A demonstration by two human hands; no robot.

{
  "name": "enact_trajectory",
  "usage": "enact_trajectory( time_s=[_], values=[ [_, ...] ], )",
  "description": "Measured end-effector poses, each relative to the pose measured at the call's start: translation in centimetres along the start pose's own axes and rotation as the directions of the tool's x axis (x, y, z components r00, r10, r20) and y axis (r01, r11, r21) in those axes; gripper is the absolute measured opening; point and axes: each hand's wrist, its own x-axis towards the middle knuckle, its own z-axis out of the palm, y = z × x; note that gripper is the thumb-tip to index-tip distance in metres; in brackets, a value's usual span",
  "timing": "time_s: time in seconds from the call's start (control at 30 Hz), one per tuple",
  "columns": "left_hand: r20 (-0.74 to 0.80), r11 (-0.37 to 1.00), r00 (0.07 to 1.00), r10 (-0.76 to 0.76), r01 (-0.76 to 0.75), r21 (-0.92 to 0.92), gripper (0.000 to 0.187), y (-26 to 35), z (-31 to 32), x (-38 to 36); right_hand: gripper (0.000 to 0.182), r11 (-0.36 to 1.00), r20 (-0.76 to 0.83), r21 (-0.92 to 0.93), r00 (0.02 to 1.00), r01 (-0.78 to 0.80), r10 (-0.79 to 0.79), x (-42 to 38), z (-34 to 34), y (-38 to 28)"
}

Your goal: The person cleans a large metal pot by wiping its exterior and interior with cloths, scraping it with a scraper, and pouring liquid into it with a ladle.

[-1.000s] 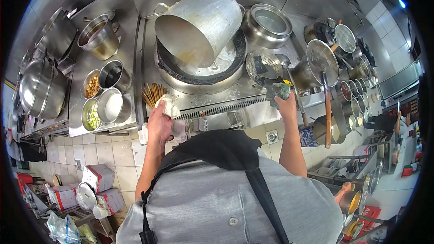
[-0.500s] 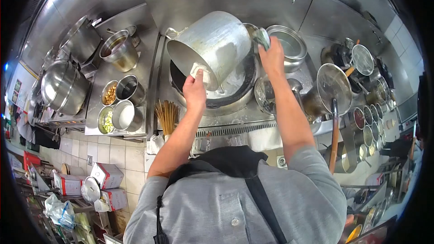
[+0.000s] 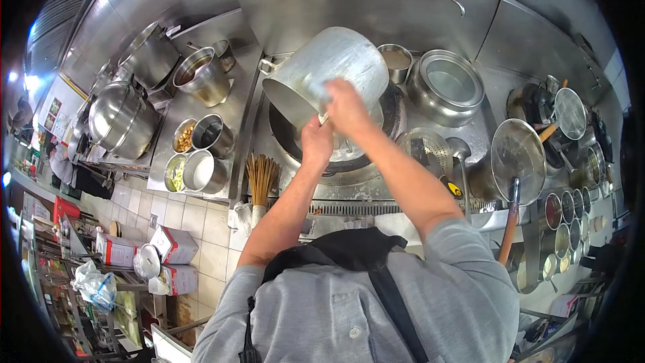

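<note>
A large aluminium pot point(image 3: 336, 60) lies tilted on its side over the round wok burner point(image 3: 396, 117), its mouth facing me and to the left. My left hand point(image 3: 316, 140) grips the lower rim of the pot's mouth, with a bit of white cloth showing at the fingers. Just above it, my right hand point(image 3: 346, 104) is blurred against the pot's side near the rim, closed on a pale cloth.
Big steel pots point(image 3: 124, 117) and ingredient tins point(image 3: 176, 173) stand on the left counter. A bundle of chopsticks point(image 3: 261, 175) stands beside the burner. Right of it are a perforated skimmer point(image 3: 430, 151), a lidded steel pot point(image 3: 449, 84), a long-handled strainer point(image 3: 517, 154) and seasoning cups point(image 3: 557, 212). Cartons point(image 3: 175, 245) sit on the floor.
Both hands rose from the counter's front edge to the pot. My left hand took the rim; my right went to the pot's far side, then swung forward next to the left.
</note>
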Motion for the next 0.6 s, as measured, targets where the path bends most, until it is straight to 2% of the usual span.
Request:
enact_trajectory(
  time_s=[0.07,0.1,0.13,0.17,0.23,0.3,0.33,0.4,0.43,0.47,0.5,0.53,0.6],
  values=[
    [0.008,0.995,0.999,0.05,-0.049,-0.085,0.019,-0.5,-0.2,0.1,0.033,0.999,0.042,-0.023,0.998,0.048,-0.047,1.3,-1.2,0.4],
    [-0.001,0.996,0.999,0.047,-0.047,-0.072,0.019,-0.1,-0.3,-0.4,0.035,0.997,0.063,-0.032,0.996,0.066,-0.064,1.9,-1.9,1.1],
    [-0.008,0.997,0.999,0.049,-0.05,-0.062,0.019,0.9,-0.3,-0.8,0.035,0.98,-0.061,-0.196,0.996,0.045,-0.058,3.1,-1.6,5.1],
    [-0.018,0.997,0.998,0.053,-0.054,-0.055,0.019,1.5,-0.3,-0.9,0.033,0.949,-0.062,-0.278,0.989,-0.148,0.135,4.7,-2.8,8.2],
    [0.028,1.0,1.0,0.013,-0.013,0.0,0.018,1.1,-1.3,-0.4,0.03,0.952,-0.086,-0.225,0.977,-0.209,0.194,5.9,-3.3,8.0],
    [0.059,0.999,0.998,-0.03,0.029,0.015,0.02,1.0,-1.6,0.3,0.029,0.994,-0.034,-0.102,0.998,-0.047,0.044,3.1,0.0,3.8],
    [0.069,1.0,0.997,0.028,-0.027,-0.014,0.02,1.0,-1.6,0.3,0.028,0.999,-0.013,-0.038,0.999,0.035,-0.035,1.8,1.0,1.9],
    [0.082,0.988,0.987,0.14,-0.135,-0.072,0.02,0.9,-1.7,-0.2,0.028,0.995,-0.019,-0.049,0.996,0.088,-0.089,1.5,0.0,0.6],
    [0.068,0.994,0.993,0.101,-0.099,-0.036,0.019,1.0,-1.8,-0.5,0.027,0.994,-0.02,-0.05,0.994,0.102,-0.103,0.8,-0.2,0.0],
    [0.054,0.998,0.996,0.067,-0.067,-0.002,0.018,1.5,-1.9,-0.3,0.027,0.993,0.01,-0.112,0.999,-0.04,0.042,2.4,-0.7,3.6],
    [0.039,0.999,0.998,0.041,-0.042,0.027,0.018,2.2,-1.7,-0.3,0.026,0.967,-0.128,-0.209,0.985,-0.143,0.118,3.6,-1.5,7.9],
    [0.049,0.998,0.998,0.038,-0.04,0.046,0.02,2.9,-1.5,-0.8,0.025,0.916,-0.114,-0.268,0.954,-0.299,0.278,5.4,-4.2,8.5],
    [0.047,0.988,0.999,0.001,-0.008,0.154,0.02,3.6,-1.9,-0.7,0.025,0.94,-0.107,-0.232,0.967,-0.249,0.229,4.5,-1.9,7.8]
  ],
)
